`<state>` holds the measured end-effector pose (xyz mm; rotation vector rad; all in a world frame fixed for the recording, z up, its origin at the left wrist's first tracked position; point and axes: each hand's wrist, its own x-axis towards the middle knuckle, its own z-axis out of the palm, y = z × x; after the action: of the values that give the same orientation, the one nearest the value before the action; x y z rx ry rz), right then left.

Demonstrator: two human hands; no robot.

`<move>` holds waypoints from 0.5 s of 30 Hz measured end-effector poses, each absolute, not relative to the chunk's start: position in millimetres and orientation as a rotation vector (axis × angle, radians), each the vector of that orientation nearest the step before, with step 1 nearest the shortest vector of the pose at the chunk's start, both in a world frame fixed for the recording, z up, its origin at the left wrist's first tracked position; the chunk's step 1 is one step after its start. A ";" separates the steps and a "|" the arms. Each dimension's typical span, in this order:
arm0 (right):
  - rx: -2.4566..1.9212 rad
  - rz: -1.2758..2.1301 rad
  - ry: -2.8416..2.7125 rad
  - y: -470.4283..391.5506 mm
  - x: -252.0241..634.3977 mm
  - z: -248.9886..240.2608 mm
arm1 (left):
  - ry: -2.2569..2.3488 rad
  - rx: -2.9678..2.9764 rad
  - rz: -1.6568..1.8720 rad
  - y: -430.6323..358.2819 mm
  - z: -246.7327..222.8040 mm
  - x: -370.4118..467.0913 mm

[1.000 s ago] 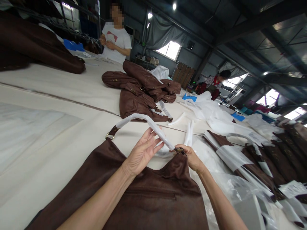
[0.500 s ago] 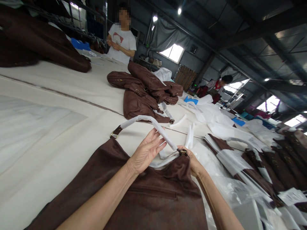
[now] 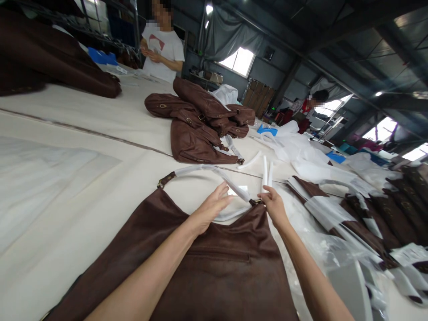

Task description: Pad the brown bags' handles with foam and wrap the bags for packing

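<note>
A dark brown leather handbag [image 3: 220, 276] lies flat before me, with a zip slit across its upper part. Its strap [image 3: 200, 168], wrapped in white film, arches above the bag's opening. My left hand [image 3: 212, 207] is beside the strap's right half, fingers stretched out and apart, gripping nothing. At the bag's top right corner, my right hand [image 3: 274, 206] has its fingertips pinched by the strap's metal buckle [image 3: 256, 202]. What lies between those fingertips is partly hidden. White foam strips [image 3: 265, 171] lie just beyond the right hand.
Several brown bags [image 3: 197, 129] are heaped across the table [image 3: 83, 165]. To the right are clear plastic [image 3: 321, 249], white wrapping sheets [image 3: 284, 151] and a row of brown bags [image 3: 397, 209]. A person in a white T-shirt [image 3: 162, 51] stands behind the table; another person [image 3: 307, 109] is farther right.
My right hand has shifted from behind the buckle to its right side, fingers now in sight. My left hand has drawn slightly away from the strap, which has dropped flatter.
</note>
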<state>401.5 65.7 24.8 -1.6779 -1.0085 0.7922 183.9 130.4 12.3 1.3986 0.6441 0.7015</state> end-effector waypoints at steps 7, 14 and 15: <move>-2.051 0.643 -1.072 -77.3 359.9 8.3 | 0.640 1.992 0.407 129.3 2.8 185.3; -1.716 1.044 -0.964 -112.8 320.7 6.7 | 0.510 2.220 0.293 122.6 16.4 179.8; -1.656 1.084 -0.969 -113.8 315.6 8.7 | 0.498 2.243 0.280 118.8 18.6 176.2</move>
<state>315.6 -113.8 8.7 -1.6562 -0.9692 1.0844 176.2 118.8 18.6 2.2431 0.4978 0.2804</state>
